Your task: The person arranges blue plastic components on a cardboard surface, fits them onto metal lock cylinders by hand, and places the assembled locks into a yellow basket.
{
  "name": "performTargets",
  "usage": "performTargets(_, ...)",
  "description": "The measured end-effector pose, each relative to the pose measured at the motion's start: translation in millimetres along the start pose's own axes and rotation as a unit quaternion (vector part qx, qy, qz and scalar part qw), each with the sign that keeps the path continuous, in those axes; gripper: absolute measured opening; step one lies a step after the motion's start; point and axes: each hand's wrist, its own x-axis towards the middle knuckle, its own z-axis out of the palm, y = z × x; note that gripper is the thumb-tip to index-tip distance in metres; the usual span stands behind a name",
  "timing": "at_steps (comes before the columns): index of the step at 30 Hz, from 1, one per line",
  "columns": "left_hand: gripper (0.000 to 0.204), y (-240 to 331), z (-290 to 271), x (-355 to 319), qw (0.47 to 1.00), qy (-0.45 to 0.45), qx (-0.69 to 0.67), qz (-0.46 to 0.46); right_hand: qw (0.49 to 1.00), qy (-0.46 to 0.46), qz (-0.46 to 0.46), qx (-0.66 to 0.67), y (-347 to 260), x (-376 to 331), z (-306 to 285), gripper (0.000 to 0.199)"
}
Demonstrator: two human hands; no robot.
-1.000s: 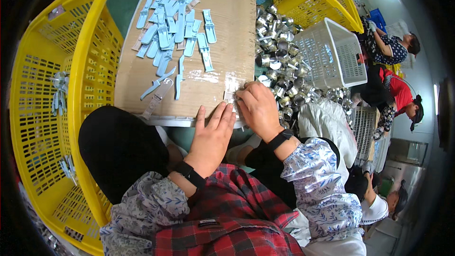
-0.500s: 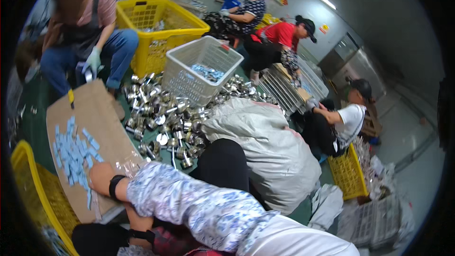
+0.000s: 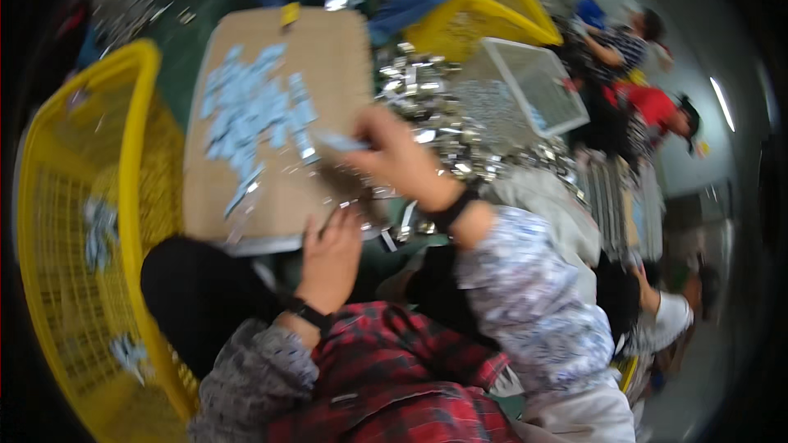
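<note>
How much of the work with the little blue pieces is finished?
Done: many blue pieces already lie spread on the cardboard. In hand: the right hand holds one pale blue piece over the board, and the left hand rests at the board's near edge. Left: a big heap of shiny metal parts sits beside the board. The picture is blurred, so I can't count.

Tight room around the cardboard sheet

The cardboard sheet [image 3: 328, 66] has bare brown surface toward 12 and 1 o'clock; pale blue pieces [image 3: 250, 115] crowd its 9 to 10 o'clock side. The yellow basket [image 3: 139, 115] walls off 9 o'clock, a heap of shiny metal parts [image 3: 435, 107] blocks 3 o'clock, and the white mesh basket [image 3: 538, 86] stands beyond. The left hand [image 3: 332, 254] covers the 6 o'clock edge.
</note>
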Motion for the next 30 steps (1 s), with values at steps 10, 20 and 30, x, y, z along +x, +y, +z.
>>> performTargets(10, 0.051, -0.7, -11.9, -8.7, 0.999, -0.015, -0.045, -0.024, 0.990, -0.042, -0.096, -0.097, 55.1, -19.8, 16.7, 0.017)
performTargets(20, 0.051, -1.7, -9.4, -8.0, 0.997, -0.027, -0.062, -0.027, 0.989, -0.044, -0.058, -0.130, 61.4, -22.6, 35.2, 0.018)
performTargets(30, 0.051, -1.2, -15.3, -7.3, 0.997, -0.041, -0.061, -0.028, 0.987, -0.047, -0.060, -0.138, 60.2, -23.5, 37.7, 0.018)
